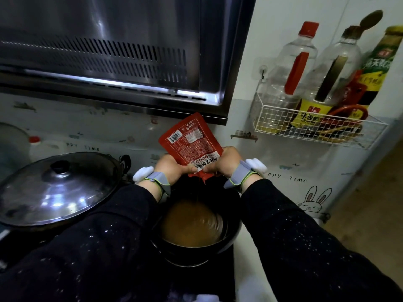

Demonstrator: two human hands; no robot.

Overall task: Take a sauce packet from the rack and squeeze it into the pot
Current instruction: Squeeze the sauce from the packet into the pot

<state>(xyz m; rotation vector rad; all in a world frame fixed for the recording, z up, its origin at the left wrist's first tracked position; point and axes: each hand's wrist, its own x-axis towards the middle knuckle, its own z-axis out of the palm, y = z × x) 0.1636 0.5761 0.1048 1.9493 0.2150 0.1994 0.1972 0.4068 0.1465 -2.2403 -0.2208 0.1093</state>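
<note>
Both hands pinching sauce packet bottom edge, above pot rim

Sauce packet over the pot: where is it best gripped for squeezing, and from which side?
Grip the sauce packet low, just above its downward opening, one hand from each side edge. It hangs upside down over the pot, with a thin stream running out, so flat pinches there press the contents down. The left hand and right hand already pinch it that way.

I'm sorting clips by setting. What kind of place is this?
Most likely a small home kitchen: a range hood hangs above a lidded wok, and a wire wall rack holds condiment bottles.
</note>
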